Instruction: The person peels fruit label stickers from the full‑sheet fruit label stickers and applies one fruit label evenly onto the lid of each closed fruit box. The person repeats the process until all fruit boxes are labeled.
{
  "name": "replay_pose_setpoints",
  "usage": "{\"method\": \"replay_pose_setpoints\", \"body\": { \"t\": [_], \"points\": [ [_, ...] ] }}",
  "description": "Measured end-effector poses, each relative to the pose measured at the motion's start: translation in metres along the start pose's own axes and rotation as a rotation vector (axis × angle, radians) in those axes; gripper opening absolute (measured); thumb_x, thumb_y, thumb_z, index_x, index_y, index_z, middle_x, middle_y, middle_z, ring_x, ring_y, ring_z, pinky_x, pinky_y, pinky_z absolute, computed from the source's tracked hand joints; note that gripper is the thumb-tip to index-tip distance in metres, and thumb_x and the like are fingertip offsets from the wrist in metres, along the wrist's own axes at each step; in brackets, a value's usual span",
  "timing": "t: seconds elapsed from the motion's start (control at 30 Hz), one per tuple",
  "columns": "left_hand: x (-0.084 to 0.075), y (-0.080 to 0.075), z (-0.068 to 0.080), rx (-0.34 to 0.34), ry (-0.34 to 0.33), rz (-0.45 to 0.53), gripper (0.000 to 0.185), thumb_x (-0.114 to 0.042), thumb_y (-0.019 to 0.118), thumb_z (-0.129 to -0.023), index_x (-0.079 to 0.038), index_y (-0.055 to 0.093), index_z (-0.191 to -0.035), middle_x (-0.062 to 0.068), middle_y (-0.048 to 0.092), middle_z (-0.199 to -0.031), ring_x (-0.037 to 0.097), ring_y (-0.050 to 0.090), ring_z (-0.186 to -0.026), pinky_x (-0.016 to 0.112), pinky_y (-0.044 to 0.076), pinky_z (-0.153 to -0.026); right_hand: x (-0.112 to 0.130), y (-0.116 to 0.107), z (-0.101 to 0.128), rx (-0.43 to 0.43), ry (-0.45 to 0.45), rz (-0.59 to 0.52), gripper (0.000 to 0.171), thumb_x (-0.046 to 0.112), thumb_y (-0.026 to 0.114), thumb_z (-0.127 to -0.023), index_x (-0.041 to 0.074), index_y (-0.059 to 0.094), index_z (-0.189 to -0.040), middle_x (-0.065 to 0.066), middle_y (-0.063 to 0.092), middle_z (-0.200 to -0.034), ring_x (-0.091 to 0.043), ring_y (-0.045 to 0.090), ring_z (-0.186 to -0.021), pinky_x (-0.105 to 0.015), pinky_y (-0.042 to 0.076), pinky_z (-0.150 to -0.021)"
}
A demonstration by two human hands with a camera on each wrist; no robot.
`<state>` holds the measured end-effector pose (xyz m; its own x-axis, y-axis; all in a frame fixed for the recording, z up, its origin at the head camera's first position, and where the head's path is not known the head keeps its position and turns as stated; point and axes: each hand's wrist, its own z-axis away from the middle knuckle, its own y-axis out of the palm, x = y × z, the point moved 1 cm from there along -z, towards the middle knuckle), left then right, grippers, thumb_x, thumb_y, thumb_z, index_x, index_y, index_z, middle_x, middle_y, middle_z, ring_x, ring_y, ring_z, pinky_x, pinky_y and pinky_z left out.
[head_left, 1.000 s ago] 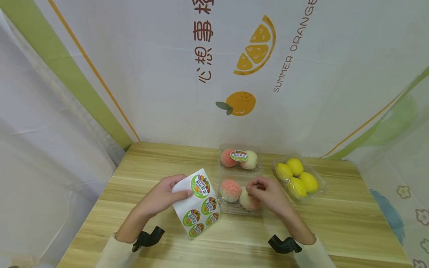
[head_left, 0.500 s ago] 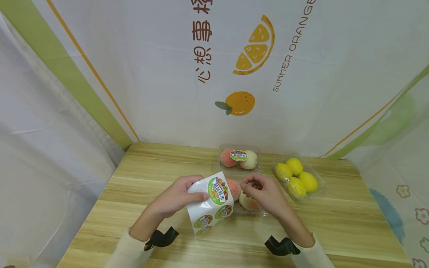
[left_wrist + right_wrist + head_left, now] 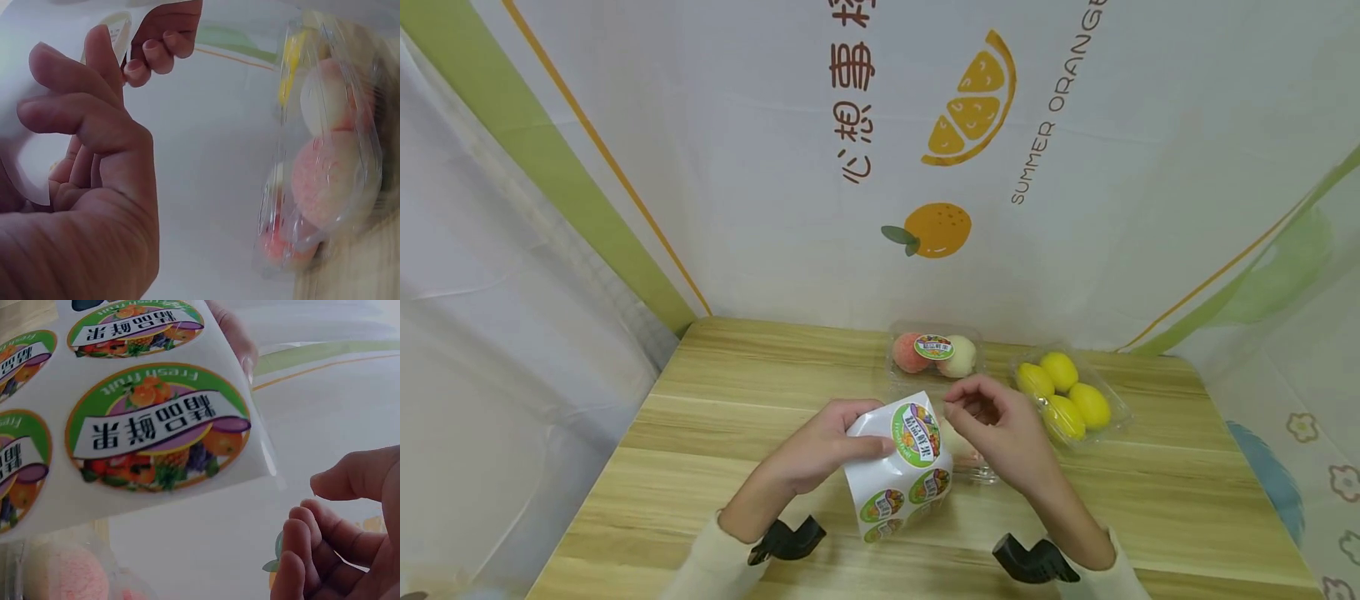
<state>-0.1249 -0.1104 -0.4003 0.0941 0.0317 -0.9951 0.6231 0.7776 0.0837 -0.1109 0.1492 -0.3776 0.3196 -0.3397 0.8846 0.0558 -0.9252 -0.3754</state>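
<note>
Head view looks fwd & down from above, the widest one: table (image 3: 715, 433), printed cloth (image 3: 1075, 250) behind, L hand (image 3: 816, 454) and R hand (image 3: 1003, 429). L wrist view is v. near L hand, turned sideways, and faces the cloth. R wrist view faces same cloth, w/ label sheet (image 3: 150, 425) close before it. Both wrist views share this sheet & peaches (image 3: 337, 181); each catches also the other hand.

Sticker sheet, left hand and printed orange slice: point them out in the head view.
Sticker sheet (image 3: 895, 475): head view, bare white paper near its middle.
Left hand (image 3: 823, 448): head view, at the thumb's base.
Orange slice (image 3: 974, 119): head view, its middle segment.
</note>
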Motion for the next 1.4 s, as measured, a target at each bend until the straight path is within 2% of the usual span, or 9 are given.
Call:
{"method": "replay_pose_setpoints", "body": {
  "t": [0.2,0.4,0.5,0.73,0.87,1.13,1.4],
  "points": [
    [0.008,0.006,-0.005,0.033,0.022,0.065,0.039,-0.005,0.066,-0.099,0.022,0.062,-0.128,0.008,0.078,-0.099,0.013,0.074,-0.080,0.026,0.061,-0.067,0.006,0.000,0.001,0.011,-0.116,0.043,0.016,0.002,0.086,-0.092,0.012,0.080,-0.104,0.004,0.068,-0.086,-0.016,0.060,-0.070,-0.025,0.052,-0.062],
    [0.014,0.012,-0.008,0.077,0.042,0.122,0.054,-0.004,0.064,-0.100,0.020,0.053,-0.147,0.013,0.078,-0.115,0.014,0.075,-0.090,0.027,0.062,-0.075,0.008,0.003,0.002,0.043,-0.185,0.099,0.025,0.004,0.092,-0.086,0.017,0.082,-0.104,0.006,0.064,-0.086,-0.013,0.053,-0.064,-0.024,0.044,-0.055],
    [0.015,0.014,-0.008,0.088,0.038,0.139,0.054,-0.004,0.063,-0.101,0.020,0.052,-0.147,0.014,0.077,-0.116,0.015,0.075,-0.091,0.027,0.062,-0.075,0.008,0.004,0.002,0.057,-0.189,0.112,0.025,0.004,0.093,-0.085,0.017,0.082,-0.104,0.004,0.064,-0.085,-0.012,0.051,-0.063,-0.024,0.042,-0.054],
    [0.017,0.016,-0.008,0.098,0.048,0.152,0.051,-0.004,0.063,-0.101,0.020,0.053,-0.145,0.009,0.077,-0.113,0.014,0.075,-0.091,0.026,0.061,-0.075,0.007,0.006,0.003,0.064,-0.204,0.164,0.024,0.006,0.093,-0.085,0.017,0.083,-0.102,0.009,0.061,-0.084,-0.008,0.047,-0.060,-0.024,0.040,-0.053],
    [0.018,0.016,-0.008,0.103,0.049,0.153,0.050,-0.004,0.063,-0.102,0.021,0.053,-0.145,0.007,0.077,-0.113,0.013,0.074,-0.091,0.026,0.061,-0.075,0.008,0.006,0.003,0.069,-0.219,0.169,0.023,0.004,0.093,-0.084,0.016,0.083,-0.101,0.006,0.062,-0.083,-0.006,0.045,-0.059,-0.024,0.039,-0.052],
    [0.018,0.016,-0.008,0.118,0.068,0.166,0.050,-0.003,0.063,-0.101,0.020,0.053,-0.145,0.009,0.077,-0.114,0.014,0.074,-0.092,0.025,0.060,-0.075,0.007,0.007,0.003,0.070,-0.226,0.183,0.022,0.006,0.093,-0.084,0.019,0.083,-0.099,0.010,0.061,-0.081,-0.006,0.045,-0.059,-0.024,0.038,-0.053],
    [0.017,0.016,-0.009,0.110,0.058,0.156,0.051,-0.003,0.063,-0.101,0.020,0.053,-0.146,0.010,0.077,-0.113,0.015,0.075,-0.091,0.025,0.061,-0.075,0.005,0.007,0.002,0.071,-0.220,0.184,0.023,0.006,0.094,-0.084,0.019,0.082,-0.098,0.013,0.060,-0.082,-0.006,0.045,-0.060,-0.024,0.038,-0.052]
  ]
}}
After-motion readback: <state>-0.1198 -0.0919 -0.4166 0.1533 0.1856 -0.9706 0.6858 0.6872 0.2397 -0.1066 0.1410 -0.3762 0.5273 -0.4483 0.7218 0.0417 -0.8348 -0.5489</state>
